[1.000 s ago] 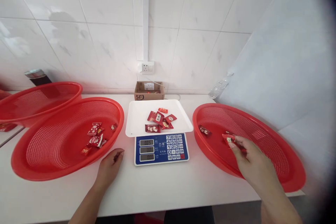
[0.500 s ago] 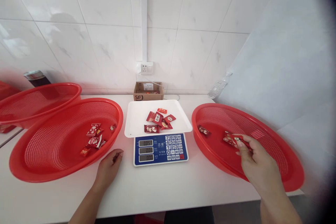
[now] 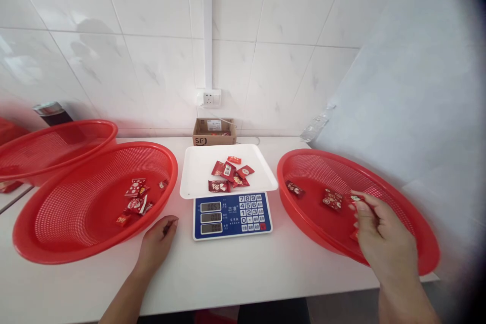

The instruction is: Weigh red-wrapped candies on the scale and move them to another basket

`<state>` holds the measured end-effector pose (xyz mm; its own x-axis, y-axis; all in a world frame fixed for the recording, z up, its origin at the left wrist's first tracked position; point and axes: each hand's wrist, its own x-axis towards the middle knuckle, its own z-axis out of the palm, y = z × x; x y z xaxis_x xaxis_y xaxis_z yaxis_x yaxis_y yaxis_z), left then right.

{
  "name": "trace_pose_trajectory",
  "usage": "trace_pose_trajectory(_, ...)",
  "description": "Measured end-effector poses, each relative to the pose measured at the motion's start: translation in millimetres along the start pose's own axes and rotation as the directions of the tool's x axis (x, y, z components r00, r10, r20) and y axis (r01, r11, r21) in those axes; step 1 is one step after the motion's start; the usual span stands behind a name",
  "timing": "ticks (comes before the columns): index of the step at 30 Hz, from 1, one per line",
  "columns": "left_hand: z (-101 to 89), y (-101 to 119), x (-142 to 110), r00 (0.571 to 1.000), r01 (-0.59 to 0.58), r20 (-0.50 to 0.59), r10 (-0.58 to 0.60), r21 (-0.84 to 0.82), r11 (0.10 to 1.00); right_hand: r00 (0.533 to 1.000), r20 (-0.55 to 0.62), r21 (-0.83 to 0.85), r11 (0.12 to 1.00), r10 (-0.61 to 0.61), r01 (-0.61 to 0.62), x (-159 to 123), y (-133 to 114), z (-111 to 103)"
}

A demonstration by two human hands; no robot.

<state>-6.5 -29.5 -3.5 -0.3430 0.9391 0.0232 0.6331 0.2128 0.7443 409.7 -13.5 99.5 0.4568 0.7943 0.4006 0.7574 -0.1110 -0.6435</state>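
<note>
My right hand (image 3: 385, 235) is over the right red basket (image 3: 304, 225), its thumb and fingers pinching a small red candy packet (image 3: 356, 198). Inside that basket lie a patterned red packet (image 3: 332, 199) and a darker red packet (image 3: 295, 189); a bit of red wrapper shows below my fingers. My left hand (image 3: 158, 240) rests on the table with curled fingers, between the left basket and the scale; whether anything is inside it is hidden. On the white pan (image 3: 193, 162) of the digital scale (image 3: 232, 216) sits a small pile of red packets (image 3: 229, 171).
The left red basket (image 3: 76, 202) holds several red and white packets (image 3: 134, 204). Behind it stands another red basket (image 3: 56, 149) and a dark lidded bottle (image 3: 53, 113). A small cardboard box (image 3: 214, 139) is by the wall. Clear crinkled plastic (image 3: 318, 124) lies at the back right.
My right hand has shifted a little to the right with the small packet, uncovering more of the patterned packet in the basket. My left hand and the scale's pile have stayed put.
</note>
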Motion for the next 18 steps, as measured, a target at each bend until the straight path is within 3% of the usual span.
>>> trace_pose_trajectory(9, -1.2, 3, 0, 1.000, 0.011, 0.013, -0.011, -0.008, 1.000, 0.963, -0.068, -0.261, 0.937, -0.259, 0.234, 9, -1, 10)
trace_pose_trajectory(13, -0.3, -1, 1, 1.000, -0.001, 0.023, 0.002, -0.013, 1.000, 0.940, 0.022, -0.085, 0.936, -0.341, 0.342, 7, -34, 31)
trace_pose_trajectory(15, 0.5, -2, 1, 1.000, -0.005, 0.021, 0.005, -0.020, 1.000, 0.887, 0.162, 0.036, 0.900, -0.433, 0.434, 3, -57, 49)
trace_pose_trajectory(18, 0.8, -1, 1, 1.000, -0.013, 0.010, 0.014, -0.024, 1.000, 0.698, 0.423, 0.125, 0.800, -0.577, 0.586, -1, -89, 81)
